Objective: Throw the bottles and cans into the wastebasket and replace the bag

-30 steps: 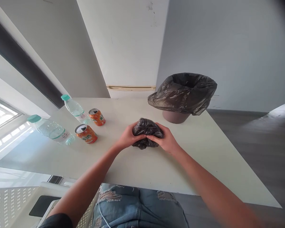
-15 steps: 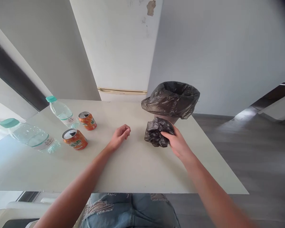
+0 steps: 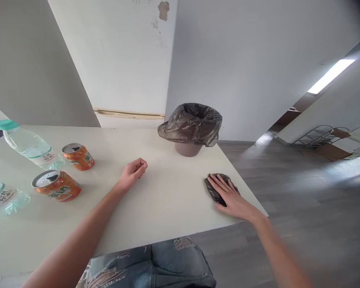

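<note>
My right hand (image 3: 227, 195) lies flat with its fingers spread over a crumpled black plastic bag (image 3: 211, 189), pressing it against the table near the right edge. Most of the bag is hidden under the palm. Loosely curled, my left hand (image 3: 133, 173) rests on the table near its middle, with nothing visible in it. Beyond the hands stands a small brown trash bin (image 3: 188, 150), lined with a black bag (image 3: 186, 126) folded over its rim.
To the left are two opened orange soda cans, a nearer can (image 3: 60, 188) and a farther can (image 3: 79, 157). A green-capped plastic bottle (image 3: 33, 146) leans beside them; another bottle (image 3: 6, 197) is cut off by the frame. The white table (image 3: 162, 212) ends at the right above grey floor.
My right hand has carried the crumpled bag from in front of the bin to the right, set it down and opened flat on it. The view has turned right; my left hand stays curled.
</note>
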Available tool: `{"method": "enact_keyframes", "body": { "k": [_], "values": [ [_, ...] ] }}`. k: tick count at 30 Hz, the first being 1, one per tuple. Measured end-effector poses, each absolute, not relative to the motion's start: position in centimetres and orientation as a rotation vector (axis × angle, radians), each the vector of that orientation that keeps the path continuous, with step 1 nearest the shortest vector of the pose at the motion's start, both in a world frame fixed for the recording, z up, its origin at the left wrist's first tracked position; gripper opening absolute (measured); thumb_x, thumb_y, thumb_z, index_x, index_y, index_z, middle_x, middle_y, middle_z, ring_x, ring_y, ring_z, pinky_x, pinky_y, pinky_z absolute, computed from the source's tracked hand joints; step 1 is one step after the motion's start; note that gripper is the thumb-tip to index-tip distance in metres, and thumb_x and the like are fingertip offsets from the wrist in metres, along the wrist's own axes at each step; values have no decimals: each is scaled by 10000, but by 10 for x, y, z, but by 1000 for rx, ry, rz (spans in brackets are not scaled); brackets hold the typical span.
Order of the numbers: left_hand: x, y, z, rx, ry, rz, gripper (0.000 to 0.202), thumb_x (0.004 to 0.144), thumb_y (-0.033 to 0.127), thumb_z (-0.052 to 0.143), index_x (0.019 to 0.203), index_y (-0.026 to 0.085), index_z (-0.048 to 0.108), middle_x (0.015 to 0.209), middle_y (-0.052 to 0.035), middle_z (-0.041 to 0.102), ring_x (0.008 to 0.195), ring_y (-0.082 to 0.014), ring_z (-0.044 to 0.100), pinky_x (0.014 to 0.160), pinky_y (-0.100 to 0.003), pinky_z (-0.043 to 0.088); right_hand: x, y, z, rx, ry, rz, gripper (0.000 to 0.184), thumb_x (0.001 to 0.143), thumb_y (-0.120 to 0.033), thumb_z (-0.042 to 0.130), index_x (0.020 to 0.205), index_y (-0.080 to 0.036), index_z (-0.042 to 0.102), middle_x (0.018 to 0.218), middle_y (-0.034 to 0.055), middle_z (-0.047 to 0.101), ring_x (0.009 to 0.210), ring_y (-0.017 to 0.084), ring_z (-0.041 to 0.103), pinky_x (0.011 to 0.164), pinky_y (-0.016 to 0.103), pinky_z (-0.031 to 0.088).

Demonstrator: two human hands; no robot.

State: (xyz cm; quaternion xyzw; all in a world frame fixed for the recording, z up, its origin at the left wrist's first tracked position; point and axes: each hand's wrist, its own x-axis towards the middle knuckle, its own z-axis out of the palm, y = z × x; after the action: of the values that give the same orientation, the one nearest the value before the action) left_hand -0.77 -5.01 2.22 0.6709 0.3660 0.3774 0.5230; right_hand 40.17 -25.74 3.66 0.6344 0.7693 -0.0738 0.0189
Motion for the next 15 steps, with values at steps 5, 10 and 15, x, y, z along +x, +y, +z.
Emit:
{"method": "enact_keyframes", "body": {
  "k": [5, 10, 15],
  "values": [
    [-9, -47, 19, 1585, 810, 846, 444, 1007, 593, 584, 856, 175, 579, 680, 31, 443, 589, -100, 360, 556, -252, 254, 396, -252, 68, 2268, 2387, 11, 716, 1106, -588, 293, 1723, -400, -16, 1802, -9, 28, 1668, 308, 2, 1336, 648, 86],
    [-8, -46, 15, 1469, 609, 915, 614, 973, 582, 665, 579, 176, 427, 557, 37, 341, 535, -86, 260, 537, -289, 158, 405, -227, 32, 2241, 2198, -254, 730, 1057, -730, 207, 1708, -400, 220, 1789, -24, 129, 1657, 331, 150, 1303, 661, 245],
    [-8, -52, 11, 1385, 457, 859, 721, 932, 636, 686, 511, 206, 289, 511, 53, 242, 511, -81, 211, 555, -308, 157, 421, -214, -16, 2264, 2167, -250, 852, 971, -834, 209, 1709, -409, 215, 1787, -31, 110, 1652, 373, 147, 1283, 736, 187]
  ]
}}
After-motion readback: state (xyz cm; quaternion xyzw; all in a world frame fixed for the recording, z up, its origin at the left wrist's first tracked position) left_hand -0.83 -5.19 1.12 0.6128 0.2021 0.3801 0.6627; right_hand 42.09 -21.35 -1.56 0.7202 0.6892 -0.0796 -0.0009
